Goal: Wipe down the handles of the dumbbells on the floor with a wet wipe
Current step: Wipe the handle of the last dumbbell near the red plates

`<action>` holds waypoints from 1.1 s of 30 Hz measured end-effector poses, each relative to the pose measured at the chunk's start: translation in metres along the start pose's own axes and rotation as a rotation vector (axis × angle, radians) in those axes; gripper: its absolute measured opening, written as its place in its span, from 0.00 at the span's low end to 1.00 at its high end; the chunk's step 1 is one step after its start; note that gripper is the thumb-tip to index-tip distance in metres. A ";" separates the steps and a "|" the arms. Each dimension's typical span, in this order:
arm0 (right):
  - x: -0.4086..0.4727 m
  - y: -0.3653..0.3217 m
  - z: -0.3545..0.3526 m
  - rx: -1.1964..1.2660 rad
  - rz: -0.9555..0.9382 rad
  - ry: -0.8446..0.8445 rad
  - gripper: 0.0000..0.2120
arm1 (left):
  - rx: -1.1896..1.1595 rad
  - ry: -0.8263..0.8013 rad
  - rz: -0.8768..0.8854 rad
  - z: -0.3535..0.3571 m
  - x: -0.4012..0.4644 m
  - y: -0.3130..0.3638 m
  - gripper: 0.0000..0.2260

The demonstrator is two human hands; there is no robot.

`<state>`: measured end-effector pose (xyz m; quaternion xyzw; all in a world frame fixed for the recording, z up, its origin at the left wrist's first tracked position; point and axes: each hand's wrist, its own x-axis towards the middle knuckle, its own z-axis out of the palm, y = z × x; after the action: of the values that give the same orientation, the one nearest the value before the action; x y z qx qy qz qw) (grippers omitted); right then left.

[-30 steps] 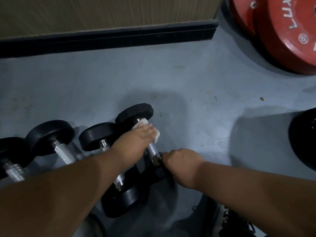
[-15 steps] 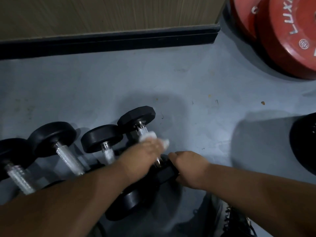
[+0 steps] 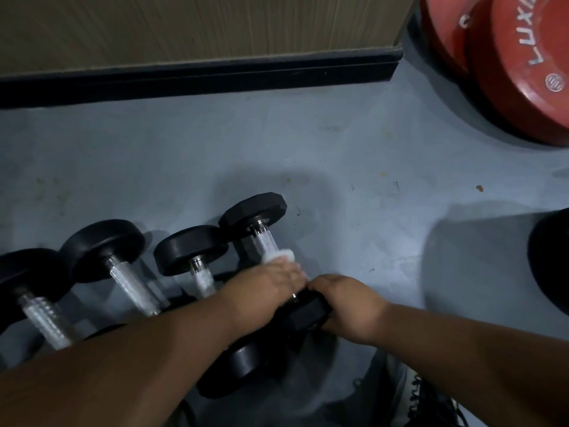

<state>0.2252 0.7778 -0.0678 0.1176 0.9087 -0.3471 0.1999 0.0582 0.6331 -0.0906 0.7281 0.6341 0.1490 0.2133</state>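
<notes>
The left hand (image 3: 271, 282) is curled round the knurled handle (image 3: 267, 243) of the rightmost dumbbell (image 3: 253, 211), and a white wet wipe (image 3: 278, 255) peeks out at its twelve o'clock edge, pressed between palm and steel. The right hand (image 3: 345, 300) clamps down on that dumbbell's near head (image 3: 304, 312), fingers wrapped over the black rubber, pinning it to the floor (image 3: 338, 149). The two hands sit touching, knuckle to knuckle.

Here's the danger: that near head is many-sided, but the weight can roll if the right hand eases off while the left is scrubbing along the bar. A roll toward nine o'clock sends it into the neighbouring dumbbell (image 3: 191, 249), which lies just beside it, and fingers could get nipped between the heads.

Watch the wipe too. Only a small fold shows, so it looks bunched. On rough knurling a bunched wipe may snag or shred, or slide out of the grip, leaving bare palm on metal and a strip of handle uncleaned.

Three more dumbbells wait out at nine o'clock, handles bare and glinting; whether they're done I can't say. A wet handle is also a slippery one, so lifting it straight after is a risk. Red weight plates (image 3: 523, 72) lean at one o'clock, well apart.
</notes>
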 end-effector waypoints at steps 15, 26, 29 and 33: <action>0.005 0.004 -0.003 -0.057 -0.004 -0.079 0.15 | 0.038 -0.107 0.122 -0.014 0.001 0.009 0.19; 0.007 0.007 0.000 -0.101 -0.026 -0.096 0.17 | -0.002 -0.037 0.063 -0.007 0.003 0.005 0.19; 0.010 0.008 0.003 -0.140 -0.025 -0.117 0.18 | 0.018 -0.080 0.124 -0.012 0.003 0.001 0.21; 0.011 0.011 0.003 -0.199 0.003 -0.159 0.19 | 0.128 -0.029 -0.126 -0.025 0.023 -0.029 0.28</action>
<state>0.2198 0.7846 -0.0807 0.0707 0.9198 -0.2629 0.2827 0.0250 0.6620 -0.0846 0.7009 0.6839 0.0838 0.1845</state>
